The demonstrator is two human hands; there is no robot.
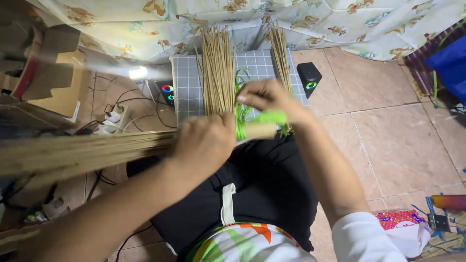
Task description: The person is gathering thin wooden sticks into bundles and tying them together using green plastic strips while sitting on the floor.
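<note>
A tan stick bundle [97, 150] lies level across the lap, its end wrapped with green cord [252, 119].

Red-patterned packet [399, 219] (white below), floor, lower right

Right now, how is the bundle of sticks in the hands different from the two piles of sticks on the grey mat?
The bundle of sticks lies crosswise, gripped by the left hand, and looks blurred; the stick piles on the grey mat lie lengthwise, away from the person, untouched and sharp. The bundle's end is wrapped with green cord, which the right hand holds; the piles look loose. Both are thin, tan sticks.
</note>
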